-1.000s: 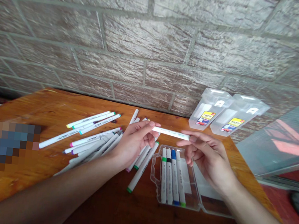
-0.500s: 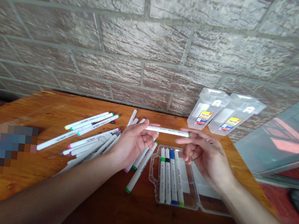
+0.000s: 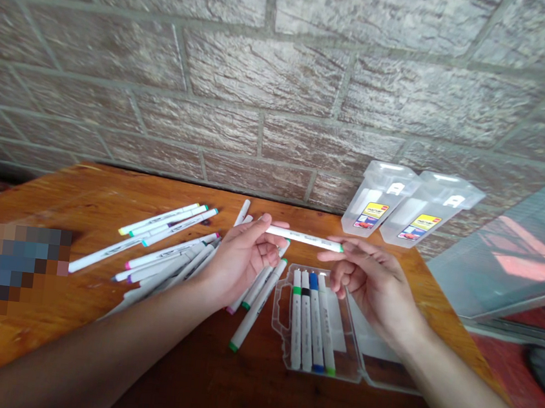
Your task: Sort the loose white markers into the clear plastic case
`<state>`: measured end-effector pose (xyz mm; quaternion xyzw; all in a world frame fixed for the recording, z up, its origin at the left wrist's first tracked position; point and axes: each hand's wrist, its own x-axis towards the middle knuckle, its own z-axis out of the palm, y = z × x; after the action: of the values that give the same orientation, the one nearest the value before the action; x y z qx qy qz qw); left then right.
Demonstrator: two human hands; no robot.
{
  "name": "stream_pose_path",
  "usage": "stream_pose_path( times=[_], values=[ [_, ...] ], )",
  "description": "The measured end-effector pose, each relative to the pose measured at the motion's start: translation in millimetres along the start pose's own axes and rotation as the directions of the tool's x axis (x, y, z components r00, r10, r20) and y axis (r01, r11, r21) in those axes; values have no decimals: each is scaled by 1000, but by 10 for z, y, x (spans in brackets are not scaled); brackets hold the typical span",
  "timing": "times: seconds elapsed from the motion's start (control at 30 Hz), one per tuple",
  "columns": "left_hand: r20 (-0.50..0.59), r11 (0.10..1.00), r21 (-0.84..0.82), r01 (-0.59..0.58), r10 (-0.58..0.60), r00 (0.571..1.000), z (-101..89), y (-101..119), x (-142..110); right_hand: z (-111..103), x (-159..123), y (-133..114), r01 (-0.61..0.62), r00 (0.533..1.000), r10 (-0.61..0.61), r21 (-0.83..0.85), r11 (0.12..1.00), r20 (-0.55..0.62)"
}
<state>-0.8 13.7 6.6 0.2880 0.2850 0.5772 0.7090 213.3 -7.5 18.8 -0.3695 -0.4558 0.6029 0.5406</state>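
Between my two hands a white marker (image 3: 304,238) with a green right end is held nearly level above the table. My left hand (image 3: 247,260) pinches its left end between thumb and fingers. My right hand (image 3: 366,279) grips the green end with its fingertips. Under the right hand lies an open clear plastic case (image 3: 351,361), with several white markers (image 3: 311,325) side by side in its left half, showing green, black and blue bands. Loose markers (image 3: 259,306) with green ends lie between the left hand and the case; the left hand and forearm cover part of the pile.
More loose markers (image 3: 168,222) lie on the left of the wooden table (image 3: 93,192). Two clear plastic cases (image 3: 411,209) with yellow labels stand at the back right by the brick wall (image 3: 295,80). A blurred-out patch (image 3: 1,279) covers the left edge.
The marker's right end has dipped slightly, and my right hand has shifted a little left and down with it. My left hand keeps its pinch; the other things stay put.
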Motion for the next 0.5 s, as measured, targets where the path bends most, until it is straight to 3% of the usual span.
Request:
stream_pose_path(
  times=[0.23, 0.5],
  values=[
    [33, 984, 125, -126, 123, 992, 29, -24, 3, -6, -3, 28, 88, 996, -75, -306, 948, 55],
    [130, 935, 268, -233, 204, 970, 43, -8, -63, 46, -12, 44, 190, 979, -135, -434, 881, 153]
  ],
)
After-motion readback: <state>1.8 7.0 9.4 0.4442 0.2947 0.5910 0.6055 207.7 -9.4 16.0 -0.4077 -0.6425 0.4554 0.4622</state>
